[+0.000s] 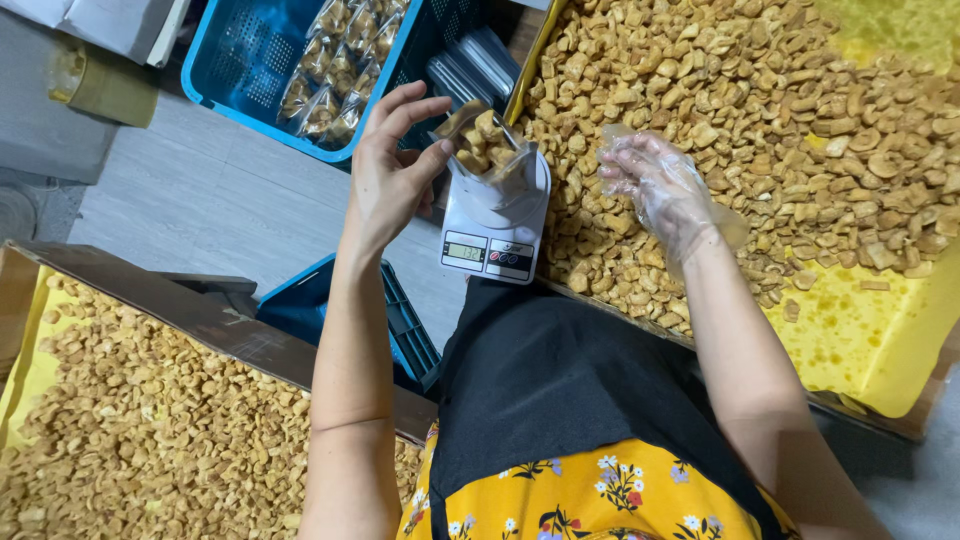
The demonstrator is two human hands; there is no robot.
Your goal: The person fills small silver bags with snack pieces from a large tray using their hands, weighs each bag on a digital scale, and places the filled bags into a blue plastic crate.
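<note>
Two hands work over a small white kitchen scale (493, 225) that sits at the edge of a big tray (880, 340) lined with yellow paper and heaped with golden-brown fried snack pieces (760, 120). On the scale's platform stands a clear plastic pouch (487, 143), open at the top and already filled with the same snack pieces. The left hand (390, 170) is bare; its grip pinches the pouch's upper edge between thumb and fingertips, the remaining fingers spread loosely above. The right hand (662, 190) wears a thin see-through plastic glove and rests on the heap just beside the scale, fingers curled down into the pieces — whether its grip has closed on any of them I cannot tell. Beyond the scale, a blue plastic crate (240, 60) holds a row of filled, sealed pouches (335, 70). Nearer the person, at lower left, a second tray of snack pieces (150, 430) lies well apart from the scale.
</note>
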